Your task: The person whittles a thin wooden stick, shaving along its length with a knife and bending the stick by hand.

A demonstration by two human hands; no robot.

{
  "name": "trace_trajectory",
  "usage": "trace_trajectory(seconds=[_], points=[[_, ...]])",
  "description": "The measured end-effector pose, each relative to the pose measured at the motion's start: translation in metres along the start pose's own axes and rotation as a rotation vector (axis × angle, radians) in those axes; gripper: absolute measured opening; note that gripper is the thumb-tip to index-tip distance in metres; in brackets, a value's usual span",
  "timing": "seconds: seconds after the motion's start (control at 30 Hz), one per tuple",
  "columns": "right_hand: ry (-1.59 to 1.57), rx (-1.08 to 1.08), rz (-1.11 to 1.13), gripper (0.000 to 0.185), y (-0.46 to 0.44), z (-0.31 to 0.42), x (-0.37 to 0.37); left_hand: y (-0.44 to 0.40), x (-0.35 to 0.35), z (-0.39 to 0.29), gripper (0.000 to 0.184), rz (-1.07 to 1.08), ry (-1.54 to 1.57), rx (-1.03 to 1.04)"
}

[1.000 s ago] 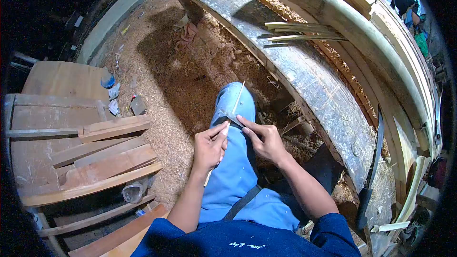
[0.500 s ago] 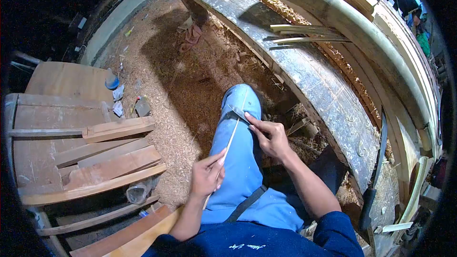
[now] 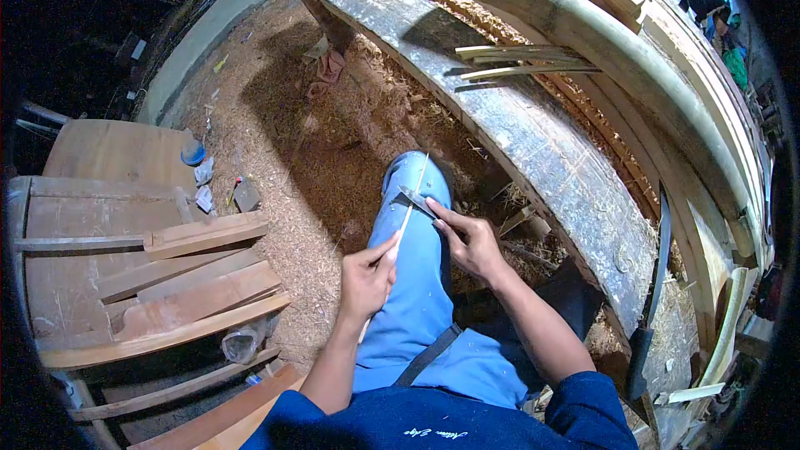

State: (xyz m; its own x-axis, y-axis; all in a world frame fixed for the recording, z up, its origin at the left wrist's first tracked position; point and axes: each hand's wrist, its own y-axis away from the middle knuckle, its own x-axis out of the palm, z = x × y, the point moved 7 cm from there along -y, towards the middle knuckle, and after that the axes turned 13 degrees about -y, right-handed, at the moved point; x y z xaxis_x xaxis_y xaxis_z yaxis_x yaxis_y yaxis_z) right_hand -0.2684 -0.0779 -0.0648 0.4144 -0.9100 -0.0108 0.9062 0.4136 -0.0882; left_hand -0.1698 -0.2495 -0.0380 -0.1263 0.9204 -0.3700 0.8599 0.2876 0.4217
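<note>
A thin pale wooden strip [image 3: 407, 218] runs lengthwise over the blue-covered thigh [image 3: 414, 283]. My left hand [image 3: 367, 279] is closed around its lower part, and a short end sticks out below the palm. Between the thumb and fingers of my right hand [image 3: 472, 243] is a small knife [image 3: 416, 200], its grey blade lying across the strip near the knee. Most of the knife's handle is hidden by my fingers. The strip's far tip reaches past the blade toward the knee's top.
To the right, a long worn plank bench [image 3: 533, 129] bears several thin strips [image 3: 529, 68] and a dark-handled long blade [image 3: 640, 358]. Behind it lies a bamboo pole [image 3: 575, 21]. Cut boards [image 3: 200, 304] stand at left. Shavings cover the floor [image 3: 287, 258].
My left hand has moved forward, nearer the blade, and the strip's lower end has moved up with it. My right hand and the knife stay almost in place. The view has shifted slightly.
</note>
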Motion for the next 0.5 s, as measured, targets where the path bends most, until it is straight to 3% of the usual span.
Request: trace_trajectory(seconds=[0.1,0.27,0.4,0.5], points=[[-0.046,0.116,-0.018,0.037,0.001,-0.005,-0.004,0.036,-0.014,0.019,0.029,0.032,0.019,-0.047],[-0.047,0.045,-0.049,0.037,0.000,-0.006,-0.003,0.063,-0.019,0.038,0.028,0.051,0.105,-0.018],[-0.010,-0.049,0.007,0.038,-0.002,0.008,0.000,0.018,-0.005,-0.009,0.028,-0.013,-0.030,0.037],[0.073,0.050,0.079,0.039,-0.001,0.007,0.001,-0.027,0.009,-0.033,0.027,-0.017,-0.044,0.062]])
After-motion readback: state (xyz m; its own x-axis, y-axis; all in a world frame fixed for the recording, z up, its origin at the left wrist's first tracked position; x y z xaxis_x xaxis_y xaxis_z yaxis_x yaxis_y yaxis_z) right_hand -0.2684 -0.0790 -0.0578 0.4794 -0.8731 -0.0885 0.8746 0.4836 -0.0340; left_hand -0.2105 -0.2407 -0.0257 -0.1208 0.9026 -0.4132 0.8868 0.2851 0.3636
